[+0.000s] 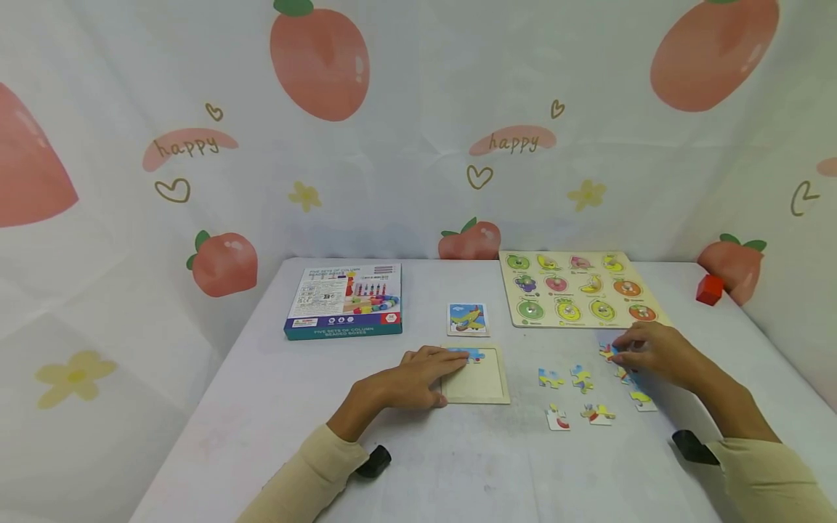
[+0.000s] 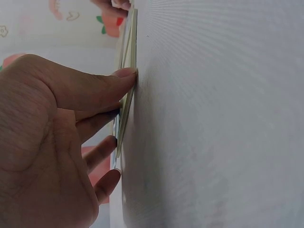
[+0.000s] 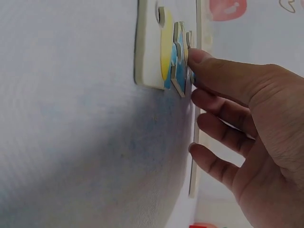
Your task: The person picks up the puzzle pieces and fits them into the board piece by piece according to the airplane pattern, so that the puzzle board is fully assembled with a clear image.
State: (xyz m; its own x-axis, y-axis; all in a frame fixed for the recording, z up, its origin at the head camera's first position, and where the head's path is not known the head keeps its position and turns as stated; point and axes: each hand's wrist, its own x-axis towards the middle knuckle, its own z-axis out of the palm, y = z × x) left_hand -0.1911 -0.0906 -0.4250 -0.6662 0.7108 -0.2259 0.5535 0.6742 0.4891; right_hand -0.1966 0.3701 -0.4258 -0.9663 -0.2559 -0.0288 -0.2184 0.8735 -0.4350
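Note:
In the head view, my left hand (image 1: 415,378) lies over the left side of a shallow wooden puzzle tray (image 1: 487,388). Its fingers reach straight onto blue puzzle pieces (image 1: 476,354) along the tray's far edge. The thumb (image 2: 124,73) touches the tray's near edge in the left wrist view. On the right, my right hand (image 1: 660,354) pinches a blue-and-red jigsaw piece (image 1: 607,351) between thumb and index finger, at the table surface. Several loose jigsaw pieces, among them a yellow-and-white one (image 1: 644,401) and a red-and-yellow one (image 1: 598,414), lie between the hands.
A picture card with a yellow airplane (image 1: 467,319) lies beyond the tray. Behind the loose pieces is a wooden fruit board (image 1: 546,317). A flat toy box (image 1: 344,301) sits at the back left, and a red cube (image 1: 709,290) at the back right.

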